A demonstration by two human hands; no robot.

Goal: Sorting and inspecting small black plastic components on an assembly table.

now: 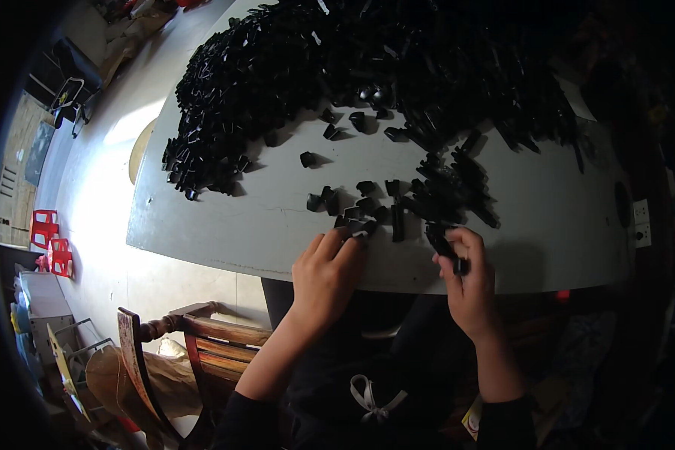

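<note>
My left hand [326, 274] is at the near edge of the tabletop, its fingertips closed on a small black plastic piece [364, 228]. Other small black pieces [328, 198] lie loose just beyond those fingers. Between thumb and fingers, my right hand [469, 281] grips a long black plastic part [439, 241], tilted above the table's near edge. The lower end of this part shows by the thumb; what the part is for cannot be told. Beyond the right hand lies a small heap of similar long black parts [457, 184].
A large pile of small black pieces [240, 90] covers the far left of the pale table [225, 232], with long black parts [495, 82] at the far right. A wooden chair [221, 341] stands left of me. Red stools [60, 255] are on the floor farther left.
</note>
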